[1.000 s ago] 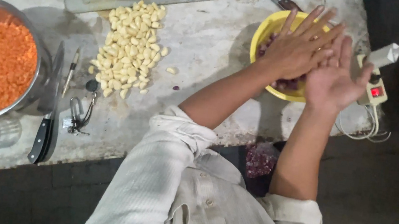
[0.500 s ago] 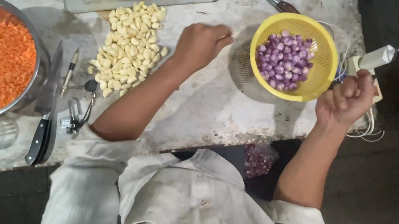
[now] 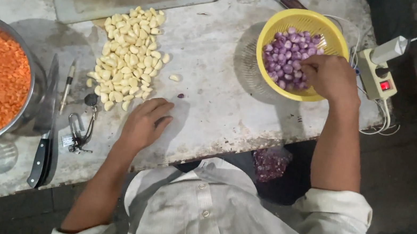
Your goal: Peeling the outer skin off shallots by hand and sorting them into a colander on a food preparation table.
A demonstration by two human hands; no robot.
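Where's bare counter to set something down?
Bare patch between the garlic pile and the yellow colander, ahead of the left hand. Crowded on the left: metal bowl, knife, keys. Right hand is in the colander.

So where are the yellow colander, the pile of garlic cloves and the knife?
yellow colander (image 3: pixel 285 21): head view, on its bare upper-left rim.
pile of garlic cloves (image 3: pixel 127 58): head view, middle of the heap.
knife (image 3: pixel 50 96): head view, on its blade beside the metal bowl.

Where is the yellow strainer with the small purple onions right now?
The yellow strainer sits at the upper right of the head view, on the worn counter, beside a white power strip; the right hand reaches into it.
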